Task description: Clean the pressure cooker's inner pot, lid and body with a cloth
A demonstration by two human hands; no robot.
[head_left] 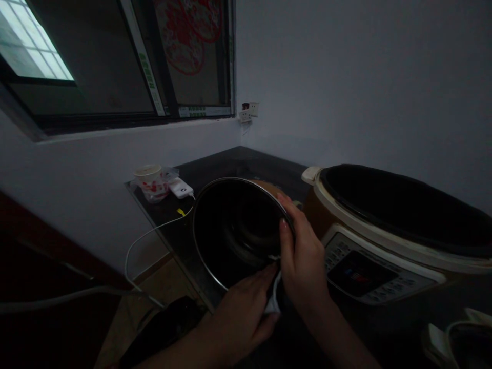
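A round inner pot [230, 230], dark inside with a thin pale rim, is tilted so that its mouth faces me. My right hand [305, 251] grips its right edge, thumb over the rim and fingers on the outer wall. At the lower right of the rim, my left hand [246, 310] is closed on a pale cloth [273, 300], its fingertips reaching the pot's inside. Part of the cloth is hidden under that hand. To the right stands a large multicooker [380, 287] with a dark open top and a control panel.
A paper cup in a plastic bag [151, 184] and a white power bank [180, 188] with a white cable [140, 240] sit on the dark countertop [219, 166]. At the lower right is a smaller pot [471, 343]. Wall sockets [248, 111] are in the corner.
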